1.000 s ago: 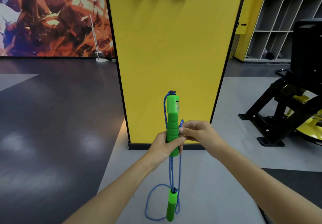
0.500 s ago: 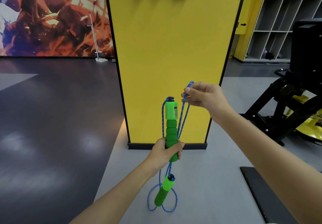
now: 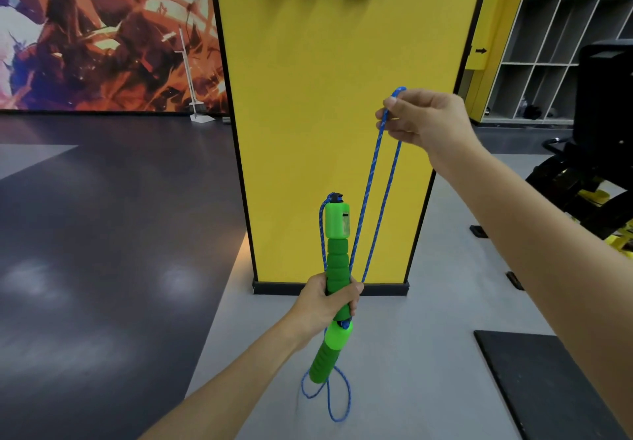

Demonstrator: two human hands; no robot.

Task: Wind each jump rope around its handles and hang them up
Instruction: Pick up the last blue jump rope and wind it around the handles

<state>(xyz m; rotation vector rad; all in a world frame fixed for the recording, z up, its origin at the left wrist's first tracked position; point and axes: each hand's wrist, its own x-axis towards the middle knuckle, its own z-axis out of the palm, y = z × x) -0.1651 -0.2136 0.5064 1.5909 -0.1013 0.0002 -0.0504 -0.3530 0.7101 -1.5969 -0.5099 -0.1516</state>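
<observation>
Winding step, early by the look. L hand (image 3: 325, 306) gripped upper handle (image 3: 337, 244) upright, in front of pillar (image 3: 325, 97). R hand (image 3: 421, 121) pinched rope (image 3: 371, 199) doubled, strands taut, up and to the right. 2nd handle (image 3: 329, 354) hung just below L fist, slack loop under it. Next, prob: bring 2nd handle alongside, wrap rope round both.

Low at centre frame, the left hand (image 3: 325, 306) curls its fingers round an upright green handle (image 3: 338, 261), while the right hand (image 3: 423, 121), raised toward the upper right on an outstretched arm, pinches a loop of blue rope (image 3: 368, 189).
</observation>
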